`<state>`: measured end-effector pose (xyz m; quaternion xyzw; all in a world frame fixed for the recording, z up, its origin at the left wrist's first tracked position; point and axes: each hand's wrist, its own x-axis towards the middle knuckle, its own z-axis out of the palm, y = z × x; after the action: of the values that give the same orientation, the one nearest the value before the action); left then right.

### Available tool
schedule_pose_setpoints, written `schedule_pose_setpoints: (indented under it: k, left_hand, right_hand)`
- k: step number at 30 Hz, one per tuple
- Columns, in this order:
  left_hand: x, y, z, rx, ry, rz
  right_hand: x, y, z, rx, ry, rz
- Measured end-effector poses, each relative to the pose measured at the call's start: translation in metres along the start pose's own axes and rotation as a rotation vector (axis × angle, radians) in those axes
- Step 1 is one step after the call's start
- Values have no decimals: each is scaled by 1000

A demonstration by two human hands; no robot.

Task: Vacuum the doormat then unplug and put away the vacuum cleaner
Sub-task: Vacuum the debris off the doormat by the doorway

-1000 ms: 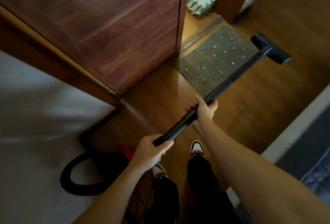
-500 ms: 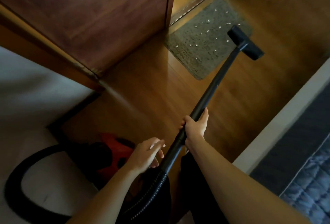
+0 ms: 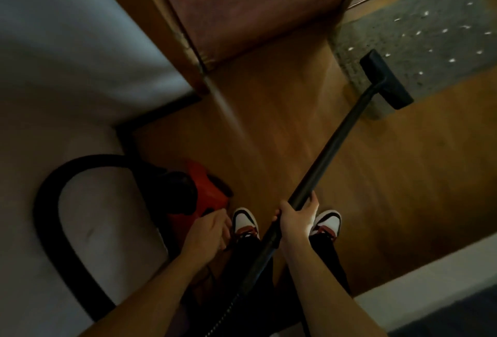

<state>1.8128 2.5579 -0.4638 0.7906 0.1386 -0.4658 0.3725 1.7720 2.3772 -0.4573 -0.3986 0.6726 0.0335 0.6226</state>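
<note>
A grey doormat (image 3: 435,40) lies at the upper right by the doorway, speckled with several white crumbs. The black vacuum wand (image 3: 333,145) runs from my right hand (image 3: 294,219), which grips it, up to the black floor nozzle (image 3: 386,79) resting on the mat's near edge. My left hand (image 3: 208,230) is off the wand and reaches down at the red vacuum cleaner body (image 3: 204,191), its fingers loosely bent with nothing in them. A black hose (image 3: 51,202) loops from the body along the left wall.
A dark wooden door (image 3: 255,6) stands open above. A white wall (image 3: 67,54) fills the left side. My two shoes (image 3: 246,222) stand on the wooden floor (image 3: 282,127). A white baseboard and dark surface (image 3: 443,291) border the lower right.
My left hand has let go of the wand's end and dropped toward the red vacuum body. The view swung left and down, and the nozzle now sits on the mat's near edge.
</note>
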Motion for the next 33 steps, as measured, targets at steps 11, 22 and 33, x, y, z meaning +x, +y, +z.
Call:
schedule_pose_setpoints:
  k: [11, 22, 33]
  left_hand:
    - [47, -85, -23, 614, -19, 22]
    - [92, -146, 2, 1197, -178, 32]
    - [130, -166, 9, 1583, -172, 211]
  right_hand:
    - [7, 69, 28, -85, -55, -34]
    - [12, 150, 43, -95, -159, -53]
    - [19, 174, 45, -94, -218, -73]
